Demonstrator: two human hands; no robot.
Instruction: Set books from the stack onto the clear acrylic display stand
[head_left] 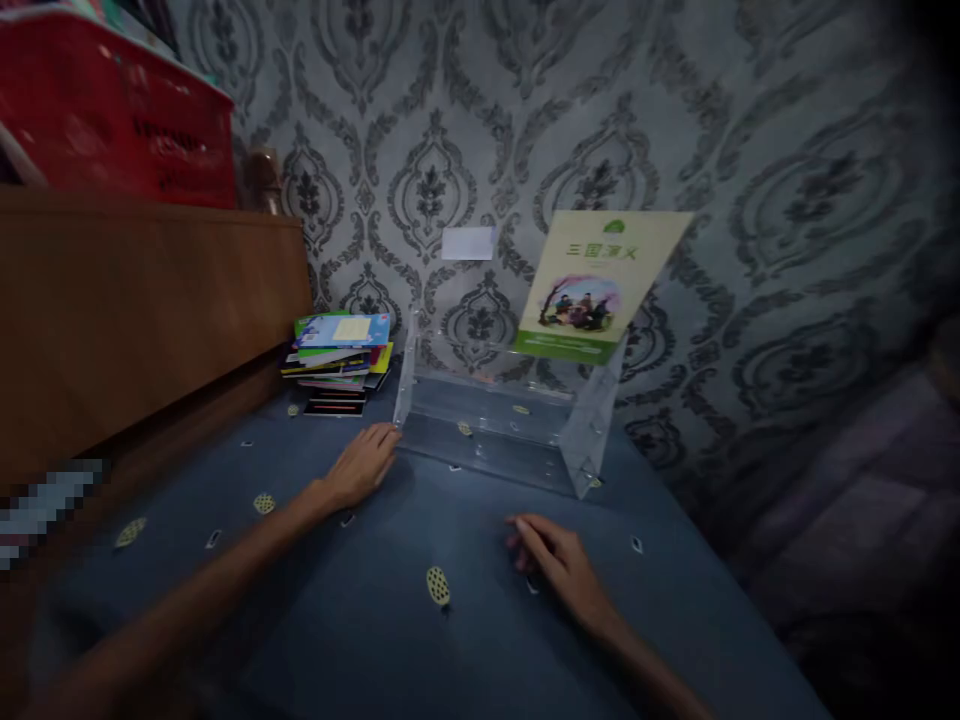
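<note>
Tablecloth (360,620): lies open across the lower centre, leaving passage between left hand (364,465) and right hand (566,570).
Clear rack (487,455): blocks the centre, with side panels at both ends (see-through, so easy to clip); meets or nearly meets the left hand at its front left corner.
Cream-and-green book (600,285): juts up, tilted, above the rack's right end.
Book stack (341,350): obstructs just left of the rack, leaving little gap.
Wooden cabinet (150,310): bars the frame's left side.
Patterned wall (480,90): closes off the back, across the top.
</note>
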